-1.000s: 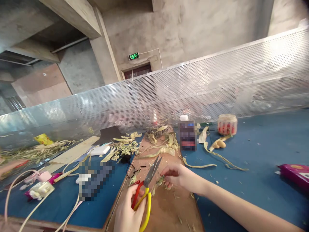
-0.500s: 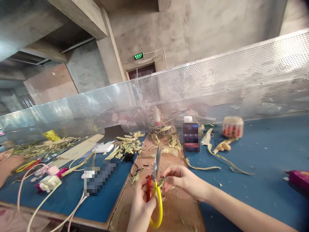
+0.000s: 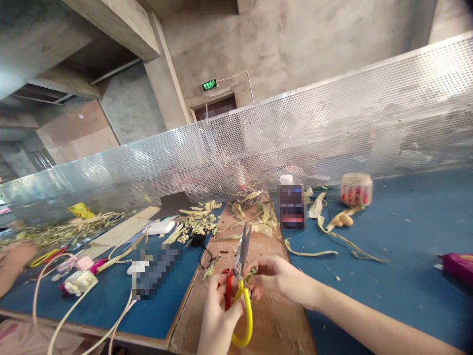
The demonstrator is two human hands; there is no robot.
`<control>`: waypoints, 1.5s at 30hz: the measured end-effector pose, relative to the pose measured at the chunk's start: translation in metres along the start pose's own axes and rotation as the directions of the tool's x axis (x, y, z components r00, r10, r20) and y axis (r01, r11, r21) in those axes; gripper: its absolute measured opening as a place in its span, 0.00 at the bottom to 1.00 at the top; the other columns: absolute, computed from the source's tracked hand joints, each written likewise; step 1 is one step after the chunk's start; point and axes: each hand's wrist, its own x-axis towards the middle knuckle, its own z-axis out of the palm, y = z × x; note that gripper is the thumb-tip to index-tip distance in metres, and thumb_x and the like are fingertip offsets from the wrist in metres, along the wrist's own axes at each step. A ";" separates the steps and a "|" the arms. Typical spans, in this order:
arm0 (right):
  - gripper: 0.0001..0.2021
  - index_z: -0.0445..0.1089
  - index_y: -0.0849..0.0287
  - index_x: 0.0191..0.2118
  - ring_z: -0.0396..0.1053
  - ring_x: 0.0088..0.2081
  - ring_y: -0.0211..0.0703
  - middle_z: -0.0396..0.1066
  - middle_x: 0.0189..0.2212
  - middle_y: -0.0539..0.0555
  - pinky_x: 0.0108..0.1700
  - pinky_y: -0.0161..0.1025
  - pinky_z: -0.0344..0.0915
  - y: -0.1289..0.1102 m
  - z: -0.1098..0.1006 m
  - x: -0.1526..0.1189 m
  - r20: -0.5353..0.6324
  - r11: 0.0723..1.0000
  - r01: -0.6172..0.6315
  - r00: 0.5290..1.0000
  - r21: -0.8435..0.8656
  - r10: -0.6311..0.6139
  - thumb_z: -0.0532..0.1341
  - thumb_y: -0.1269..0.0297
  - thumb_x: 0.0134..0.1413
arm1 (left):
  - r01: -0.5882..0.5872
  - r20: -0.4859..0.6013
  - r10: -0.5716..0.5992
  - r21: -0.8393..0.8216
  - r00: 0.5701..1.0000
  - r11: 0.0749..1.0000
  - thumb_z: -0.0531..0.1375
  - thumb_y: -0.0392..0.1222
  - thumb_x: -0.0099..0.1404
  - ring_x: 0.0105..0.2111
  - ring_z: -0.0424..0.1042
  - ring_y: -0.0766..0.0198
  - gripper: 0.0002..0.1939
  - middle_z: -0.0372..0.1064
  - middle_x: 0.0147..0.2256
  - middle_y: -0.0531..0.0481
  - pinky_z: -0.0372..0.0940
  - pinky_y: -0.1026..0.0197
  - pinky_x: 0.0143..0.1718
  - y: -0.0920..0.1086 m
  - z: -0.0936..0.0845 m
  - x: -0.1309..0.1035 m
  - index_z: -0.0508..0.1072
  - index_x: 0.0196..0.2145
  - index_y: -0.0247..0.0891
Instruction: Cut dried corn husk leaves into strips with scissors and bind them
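My left hand is closed round the handles of a pair of scissors with one red and one yellow handle. The blades point away from me and stand slightly apart. Just right of the pivot, my right hand pinches a small greenish dried plant piece between thumb and fingers. Both hands are over a brown board strewn with plant scraps. Dried pale leaves lie farther back on that board.
A blurred dark bottle with a white cap and a glass jar stand beyond my right hand. Left of the board lie a plant heap, looping cables and a co-worker's hand. A perforated metal screen runs along the back.
The scissor blades have opened slightly wider. My right hand has shifted a little, with the plant piece still pinched. The co-worker's hand at the left has moved slightly.
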 end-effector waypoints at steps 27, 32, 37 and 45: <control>0.14 0.71 0.61 0.34 0.64 0.25 0.34 0.68 0.24 0.47 0.31 0.35 0.63 0.000 0.001 0.000 -0.051 0.997 -0.015 0.999 -0.073 0.012 0.69 0.59 0.41 | -0.014 -0.039 0.014 -0.005 0.999 1.000 0.69 0.42 0.43 0.25 0.72 0.64 0.25 0.73 0.27 0.49 0.65 0.64 0.29 0.002 -0.005 -0.003 0.62 0.36 0.37; 0.14 0.71 0.62 0.33 0.69 0.28 0.38 0.73 0.25 0.51 0.34 0.37 0.65 0.003 0.000 0.000 -0.001 1.000 -0.015 1.000 -0.025 0.015 0.68 0.58 0.41 | -0.031 -0.070 0.029 -0.027 0.997 0.999 0.69 0.42 0.41 0.26 0.73 0.61 0.25 0.73 0.27 0.48 0.65 0.63 0.28 0.003 -0.003 -0.003 0.63 0.35 0.37; 0.12 0.72 0.62 0.35 0.71 0.31 0.41 0.74 0.28 0.53 0.35 0.37 0.64 0.005 -0.005 0.001 -0.011 0.996 0.016 1.000 -0.087 -0.017 0.66 0.59 0.46 | 0.005 -0.078 -0.012 -0.090 0.997 0.996 0.70 0.41 0.40 0.27 0.76 0.56 0.27 0.74 0.28 0.47 0.68 0.59 0.32 0.007 0.001 -0.005 0.62 0.37 0.38; 0.08 0.71 0.61 0.36 0.68 0.29 0.37 0.73 0.28 0.51 0.34 0.36 0.64 0.003 -0.004 -0.003 -0.030 0.983 0.014 0.999 -0.181 -0.019 0.62 0.68 0.47 | 0.001 -0.040 -0.003 -0.049 0.999 0.999 0.68 0.38 0.42 0.27 0.75 0.59 0.25 0.73 0.29 0.49 0.66 0.62 0.30 0.005 -0.001 -0.004 0.62 0.36 0.38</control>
